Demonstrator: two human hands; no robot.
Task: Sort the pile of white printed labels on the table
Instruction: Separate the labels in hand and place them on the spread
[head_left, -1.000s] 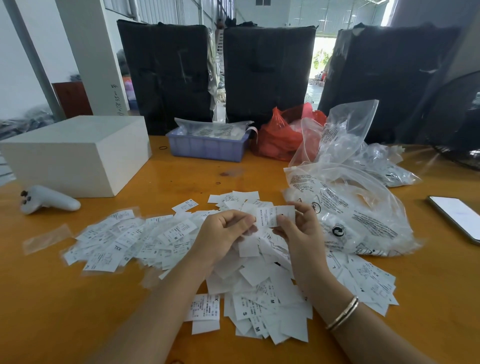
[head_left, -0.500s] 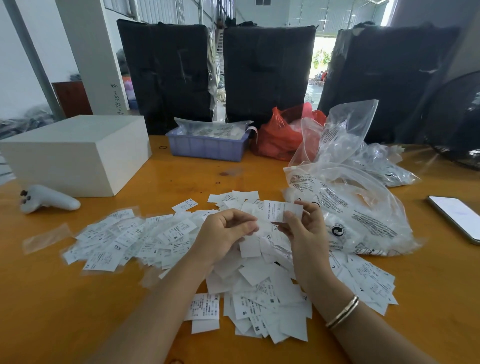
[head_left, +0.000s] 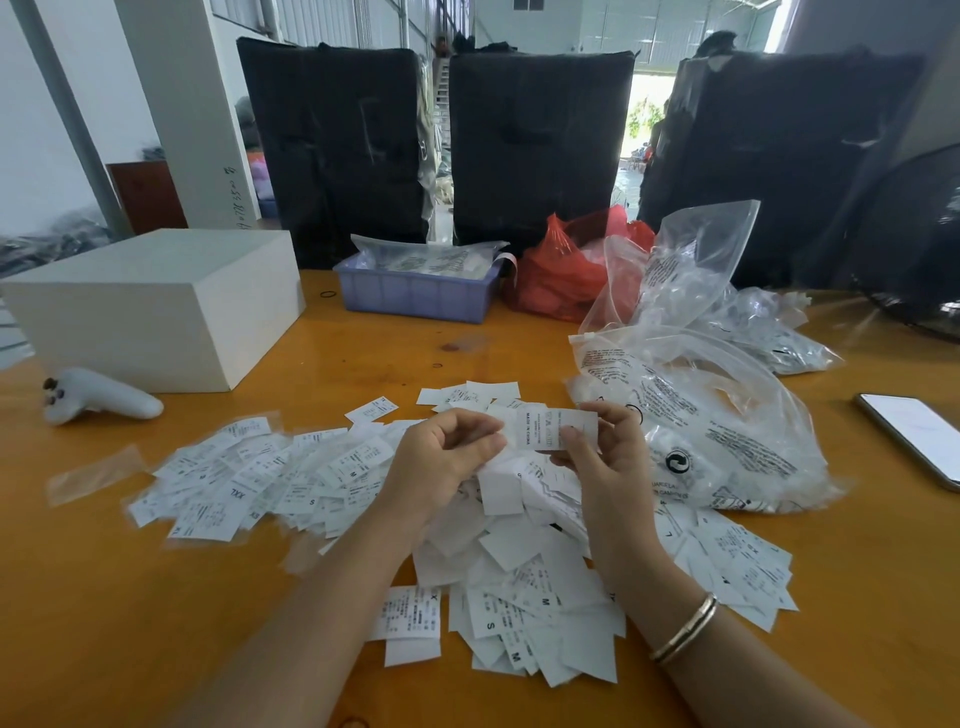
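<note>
Orange wooden table carries the loose pile of white printed labels, spread from centre-left to near-right, directly beneath both hands. Left hand hovers over the pile with fingers curled; whether it grips any label, cannot tell. Right hand pinches one white label marked MADE IN CHINA by its right end, long axis running left-right, free end reaching toward the left hand, so judged next: read it, then drop it leftward.
</note>
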